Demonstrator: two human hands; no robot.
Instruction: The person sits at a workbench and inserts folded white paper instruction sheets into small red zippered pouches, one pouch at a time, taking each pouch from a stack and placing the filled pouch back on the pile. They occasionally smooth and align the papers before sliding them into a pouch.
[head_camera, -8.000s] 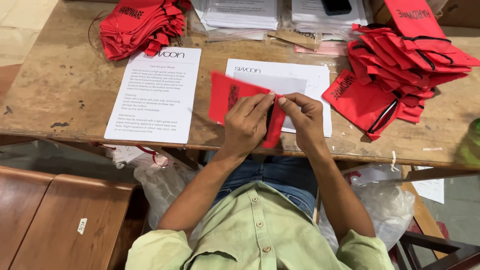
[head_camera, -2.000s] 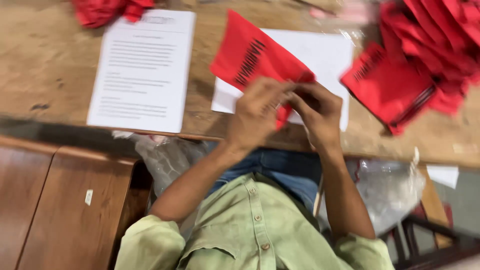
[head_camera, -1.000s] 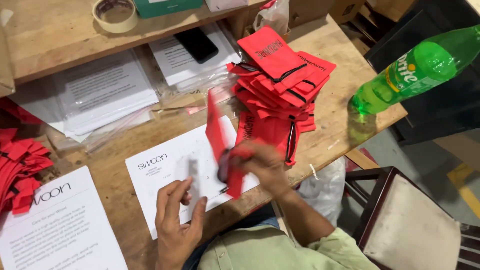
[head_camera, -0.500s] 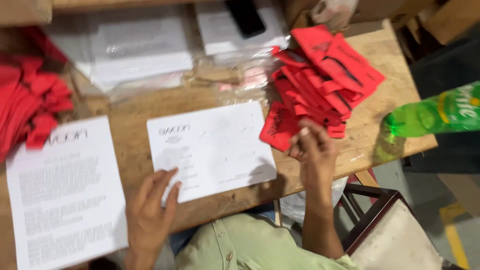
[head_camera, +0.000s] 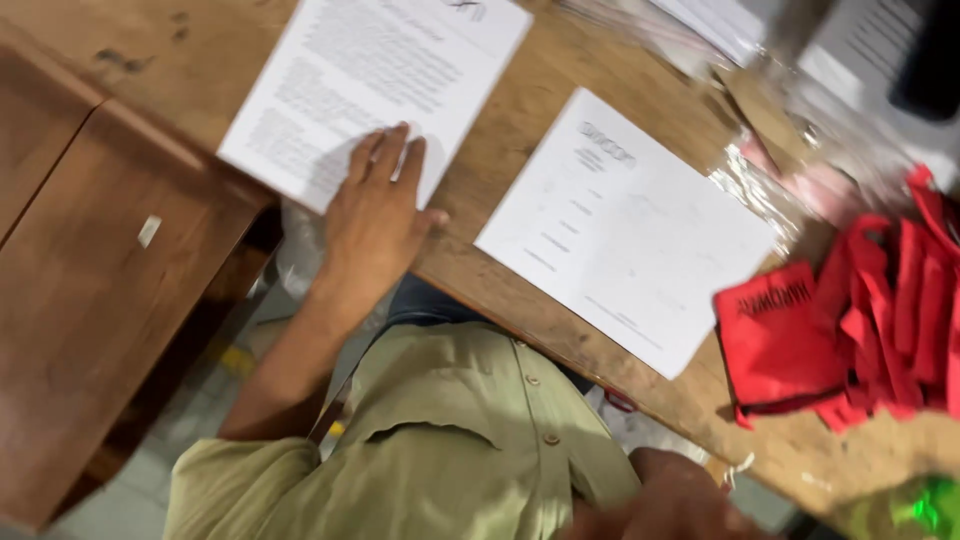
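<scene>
White printed sheet (head_camera: 370, 90) under left hand (head_camera: 375, 215), fingers flat, apart — right hand (head_camera: 680, 500) low, empty-looking, blurred; red pouches (head_camera: 850, 340) piled on tabletop (head_camera: 520, 270).

We see a worn wooden table (head_camera: 520, 290), a brown wooden cabinet (head_camera: 90, 300) at left, and pale floor (head_camera: 130, 505) beneath.

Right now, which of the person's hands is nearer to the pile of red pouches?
Right. The right hand is low by the table edge, below the red pouches, touching nothing. The left hand rests flat on the far printed sheet.
</scene>
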